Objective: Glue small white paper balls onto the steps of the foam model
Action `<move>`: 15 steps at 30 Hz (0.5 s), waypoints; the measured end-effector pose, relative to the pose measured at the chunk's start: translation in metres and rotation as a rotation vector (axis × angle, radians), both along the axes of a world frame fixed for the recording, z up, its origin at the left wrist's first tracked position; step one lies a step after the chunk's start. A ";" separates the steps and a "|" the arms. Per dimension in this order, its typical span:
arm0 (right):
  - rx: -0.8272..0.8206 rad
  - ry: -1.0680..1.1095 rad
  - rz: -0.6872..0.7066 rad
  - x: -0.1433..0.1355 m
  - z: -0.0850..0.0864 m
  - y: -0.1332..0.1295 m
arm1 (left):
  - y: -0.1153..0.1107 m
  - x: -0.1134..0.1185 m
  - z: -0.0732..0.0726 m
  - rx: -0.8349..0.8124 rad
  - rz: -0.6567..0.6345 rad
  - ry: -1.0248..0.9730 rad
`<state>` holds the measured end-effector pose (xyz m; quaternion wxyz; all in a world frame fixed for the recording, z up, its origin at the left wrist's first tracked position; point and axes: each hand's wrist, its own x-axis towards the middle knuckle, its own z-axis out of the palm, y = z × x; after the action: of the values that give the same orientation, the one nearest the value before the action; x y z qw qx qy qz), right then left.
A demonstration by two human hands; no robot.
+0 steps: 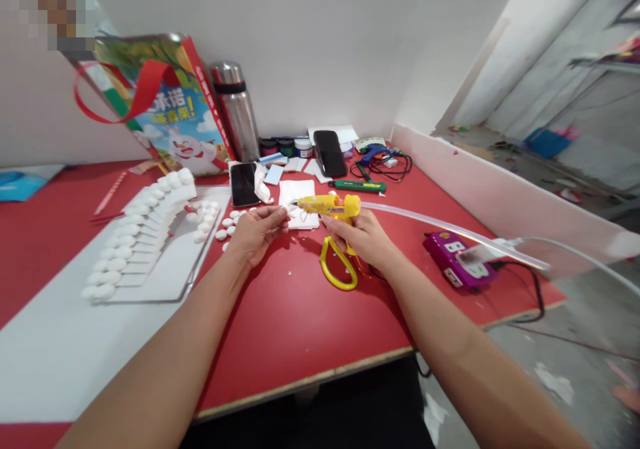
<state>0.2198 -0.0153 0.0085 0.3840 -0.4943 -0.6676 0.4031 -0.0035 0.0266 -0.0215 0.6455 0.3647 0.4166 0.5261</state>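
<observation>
My right hand [367, 235] is wrapped round the handle of a yellow hot glue gun [325, 203], and a long clear glue stick [430, 218] trails out of its back end. The nozzle points left toward the fingertips of my left hand [260, 232]. That hand pinches a small white piece [292, 207] close to the nozzle; its exact shape is too small to make out. Several white round discs [221, 234] lie on the table beside my left hand. White paper [300, 190] lies behind the nozzle. Yellow-handled scissors or pliers [339, 282] rest below the gun, partly hidden.
At left, a white board [170, 289] bears rows of strips tipped with white discs. A boxed bag [185, 122], a steel flask [235, 112] and phones [330, 153] stand or lie at the back. A purple power box [457, 259] with cables sits at right.
</observation>
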 end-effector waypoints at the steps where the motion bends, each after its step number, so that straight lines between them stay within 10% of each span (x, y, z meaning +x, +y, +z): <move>1: -0.011 -0.009 0.005 -0.001 0.000 0.000 | 0.000 0.000 0.000 0.001 0.003 -0.001; 15: -0.055 -0.045 -0.295 0.020 -0.008 0.015 | 0.001 0.002 -0.002 0.007 0.045 -0.036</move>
<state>0.2400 -0.0003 0.0006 0.4103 -0.6063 -0.5850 0.3490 -0.0018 0.0279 -0.0234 0.6397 0.3481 0.4111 0.5483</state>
